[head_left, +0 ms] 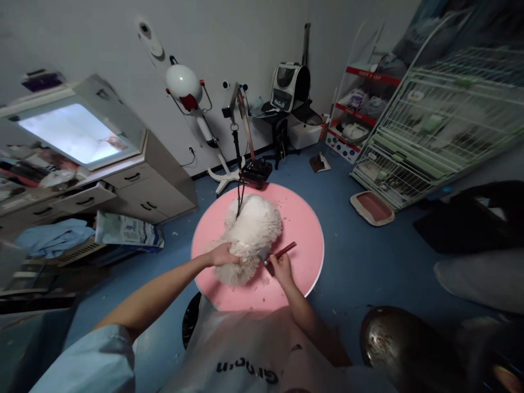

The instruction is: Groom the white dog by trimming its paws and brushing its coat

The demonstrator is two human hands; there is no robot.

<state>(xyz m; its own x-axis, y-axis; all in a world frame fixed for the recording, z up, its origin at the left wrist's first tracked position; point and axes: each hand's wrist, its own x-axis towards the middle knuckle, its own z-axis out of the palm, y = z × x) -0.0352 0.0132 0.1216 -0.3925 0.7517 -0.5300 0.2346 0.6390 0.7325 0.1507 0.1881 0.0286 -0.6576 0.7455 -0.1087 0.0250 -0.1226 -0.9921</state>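
A fluffy white dog is on a round pink table, facing away, with a dark lead running up from its far end. My left hand grips the fur at the dog's near left side, its fingers partly sunk in the coat. In my right hand is a grooming tool with a dark red handle pointing up and right. The tool's greyish head rests against or close beside the dog's near right side; its exact shape is unclear. Small tufts of cut or loose fur lie on the table.
A grooming post and a white stand dryer rise behind the table. Left is a cabinet with a lit glass-fronted box. Green wire cages and a brown stool stand right.
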